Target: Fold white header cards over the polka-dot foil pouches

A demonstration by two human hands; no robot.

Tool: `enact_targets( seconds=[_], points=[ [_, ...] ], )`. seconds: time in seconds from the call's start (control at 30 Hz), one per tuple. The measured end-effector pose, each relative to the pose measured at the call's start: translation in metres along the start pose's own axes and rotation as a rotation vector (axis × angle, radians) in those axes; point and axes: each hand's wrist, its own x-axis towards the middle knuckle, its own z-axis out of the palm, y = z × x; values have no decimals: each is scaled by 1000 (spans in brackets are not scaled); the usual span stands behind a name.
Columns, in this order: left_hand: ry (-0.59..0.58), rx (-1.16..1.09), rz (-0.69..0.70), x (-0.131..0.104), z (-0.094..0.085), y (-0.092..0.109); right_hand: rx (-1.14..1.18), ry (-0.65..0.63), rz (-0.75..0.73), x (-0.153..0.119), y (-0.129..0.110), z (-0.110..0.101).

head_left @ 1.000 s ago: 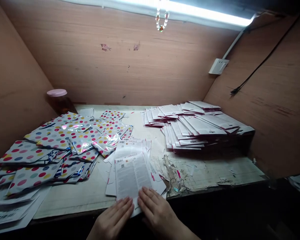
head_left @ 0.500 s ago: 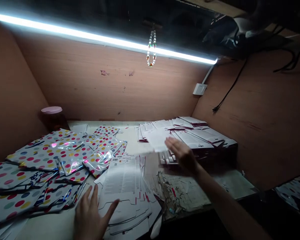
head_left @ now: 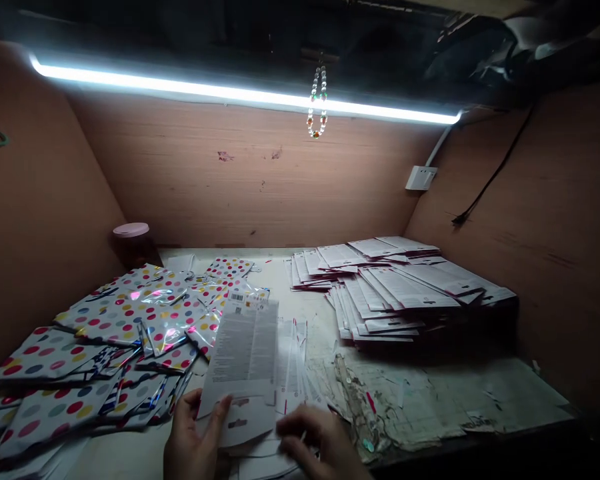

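Observation:
My left hand (head_left: pixel 195 430) grips the lower left edge of a flat printed cardboard sleeve (head_left: pixel 245 360), its thumb on top. The sleeve is white-grey with small text, a barcode at the far end and a hang-hole at the near end. It is tilted slightly up over a loose pile of similar sleeves (head_left: pixel 293 360). By the sleeve's lower right corner is my right hand (head_left: pixel 315 433), fingers curled and smeared by motion. Whether it pinches anything is unclear. A stack of printed sleeves (head_left: pixel 405 287) lies at the back right, apart from both hands.
Glossy polka-dot packets (head_left: pixel 130 313) are heaped on the left. Behind them stands a jar with a pink lid (head_left: pixel 131 230). The table's front right surface (head_left: pixel 430 393) is torn and peeling. A tube light (head_left: pixel 260 97) and a bead string (head_left: pixel 317 107) hang above.
My right hand has come back from the stack at the right to the near pile; the sleeve it touched there is released. My left hand has closed on a sleeve and raised it slightly.

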Motion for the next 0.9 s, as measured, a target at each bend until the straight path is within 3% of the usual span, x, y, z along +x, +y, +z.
enact_targets(
  seconds=[0.1, 0.2, 0.27, 0.5, 0.7, 0.8, 0.9],
  points=[
    [-78, -431, -90, -33, 10, 5, 789, 78, 265, -22, 8, 42],
    [-165, -542, -173, -62, 18, 4, 1060, 241, 313, -22, 2, 50],
    [-133, -503, -144, -75, 20, -2, 1127, 261, 314, -19, -6, 47],
    [93, -588, -132, -90, 14, -19, 1063, 322, 296, -25, -13, 57],
    [-9, -552, -180, -90, 13, -37, 1225, 196, 358, -27, -9, 65],
    [-56, -529, -138, -92, 19, -36, 1055, 153, 310, -32, -3, 51],
    [-86, -479, -17, -89, 22, -30, 725, 215, 211, -37, 10, 34]
  ],
)
